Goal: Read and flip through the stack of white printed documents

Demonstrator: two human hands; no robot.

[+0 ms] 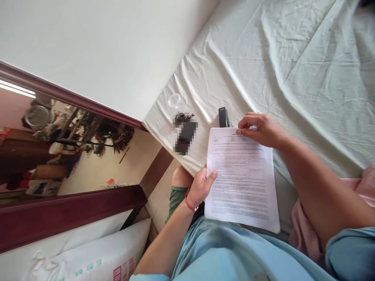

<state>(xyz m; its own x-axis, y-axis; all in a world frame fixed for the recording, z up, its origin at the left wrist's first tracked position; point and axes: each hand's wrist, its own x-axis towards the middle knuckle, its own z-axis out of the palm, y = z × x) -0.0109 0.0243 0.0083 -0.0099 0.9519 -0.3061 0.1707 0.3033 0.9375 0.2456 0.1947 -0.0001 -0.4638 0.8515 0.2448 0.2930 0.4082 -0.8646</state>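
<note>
A stack of printed paper sheets point(240, 183) is held upright-facing above my lap, its top end over the bed. My left hand point(202, 185) grips its left edge, thumb on the front and fingers hidden behind. At the top edge, my right hand point(262, 128) pinches the paper between thumb and fingers. Just past that edge lies a black stapler point(223, 117), its near end hidden by the sheets. Neither hand touches the stapler.
A wrinkled pale sheet point(287, 70) covers the bed. Left of the stapler lie a bunch of keys point(184, 117), a blurred-out dark object point(186, 136) and a clear plastic cup point(175, 100). White sacks point(117, 249) stand at lower left, below a dark red frame point(73, 210).
</note>
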